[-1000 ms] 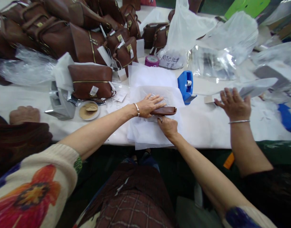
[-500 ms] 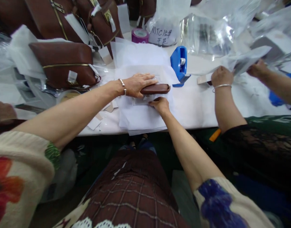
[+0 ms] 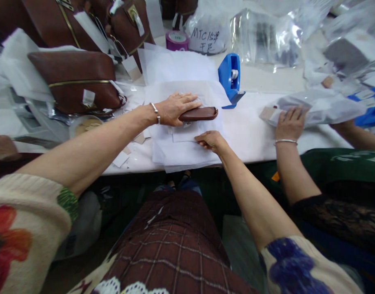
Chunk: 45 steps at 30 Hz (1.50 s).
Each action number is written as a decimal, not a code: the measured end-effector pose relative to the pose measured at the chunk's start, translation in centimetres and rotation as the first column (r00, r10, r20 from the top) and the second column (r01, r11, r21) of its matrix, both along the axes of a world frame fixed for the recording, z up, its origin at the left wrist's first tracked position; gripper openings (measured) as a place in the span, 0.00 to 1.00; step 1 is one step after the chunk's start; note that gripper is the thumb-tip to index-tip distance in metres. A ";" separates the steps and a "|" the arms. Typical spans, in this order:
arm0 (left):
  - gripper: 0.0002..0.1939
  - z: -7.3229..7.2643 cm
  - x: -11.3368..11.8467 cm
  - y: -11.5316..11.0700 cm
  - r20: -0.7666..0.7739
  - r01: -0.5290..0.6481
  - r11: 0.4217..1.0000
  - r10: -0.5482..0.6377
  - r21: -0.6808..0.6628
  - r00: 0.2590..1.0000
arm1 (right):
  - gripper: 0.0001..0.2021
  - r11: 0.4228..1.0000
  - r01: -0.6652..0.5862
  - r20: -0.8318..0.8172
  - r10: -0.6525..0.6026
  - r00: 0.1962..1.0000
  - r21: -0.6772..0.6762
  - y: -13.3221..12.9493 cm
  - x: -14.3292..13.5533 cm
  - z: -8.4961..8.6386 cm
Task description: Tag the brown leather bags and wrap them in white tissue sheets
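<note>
Right hand [image 3: 210, 141] closes thumb and fingers on the edge of a white slip [image 3: 184, 134]; left hand [image 3: 178, 109], unclenched and palm down, lies over the left end of a brown leather piece [image 3: 201, 114], which sits just beyond the slip, above white sheets [image 3: 167, 157] on the table [image 3: 245, 143]. Farther out stand a brown bag [image 3: 80, 77] to the left and a blue tape dispenser [image 3: 230, 77] to the right, then a purple tape roll [image 3: 176, 41] beside a clear plastic bag [image 3: 207, 38] with black handwriting.
</note>
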<state>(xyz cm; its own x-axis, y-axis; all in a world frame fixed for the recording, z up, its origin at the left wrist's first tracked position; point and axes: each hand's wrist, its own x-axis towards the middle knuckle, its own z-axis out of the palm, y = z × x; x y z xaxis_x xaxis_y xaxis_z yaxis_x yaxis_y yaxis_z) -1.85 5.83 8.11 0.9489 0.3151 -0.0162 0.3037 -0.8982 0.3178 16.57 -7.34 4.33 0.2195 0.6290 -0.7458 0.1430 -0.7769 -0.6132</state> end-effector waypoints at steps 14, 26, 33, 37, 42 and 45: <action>0.50 -3.3 -1.0 -5.2 0.051 -0.032 0.987 0.024 0.157 0.998 | 0.05 0.995 -0.085 0.136 0.078 0.988 0.048 -0.3 0.3 -1.0; 0.27 -3.2 -0.9 -5.4 0.133 -0.180 0.983 0.184 -0.041 0.974 | 0.29 0.280 -0.881 0.803 0.372 0.466 0.382 -9.7 0.1 2.9; 0.36 -3.0 -0.9 -6.6 0.250 -0.273 0.961 0.256 0.036 0.934 | 0.07 0.152 -0.889 0.868 0.194 0.456 0.433 -7.2 -1.6 1.0; 0.26 -2.3 -0.8 -7.1 0.245 -0.283 0.948 0.243 0.143 0.939 | 0.07 0.134 -0.886 0.861 0.211 0.464 0.444 -6.1 -1.9 2.7; 0.22 -1.7 -1.2 -7.7 0.200 -0.288 0.939 0.251 0.188 0.947 | 0.08 0.138 -0.922 0.895 0.228 0.384 0.361 -5.6 -2.0 2.7; 0.24 -1.7 -1.5 -7.7 0.168 -0.310 0.940 0.286 0.140 0.944 | 0.11 0.049 -0.960 0.929 0.245 0.279 0.276 -5.4 -1.7 1.9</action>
<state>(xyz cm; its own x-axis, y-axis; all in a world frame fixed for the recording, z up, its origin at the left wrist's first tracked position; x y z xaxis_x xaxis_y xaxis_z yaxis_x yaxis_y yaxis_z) -3.38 -1.91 6.41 0.7997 0.5704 0.1873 0.5273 -0.8165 0.2350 14.88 -12.78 6.27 -0.5592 0.8065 0.1920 0.7721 0.5910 -0.2337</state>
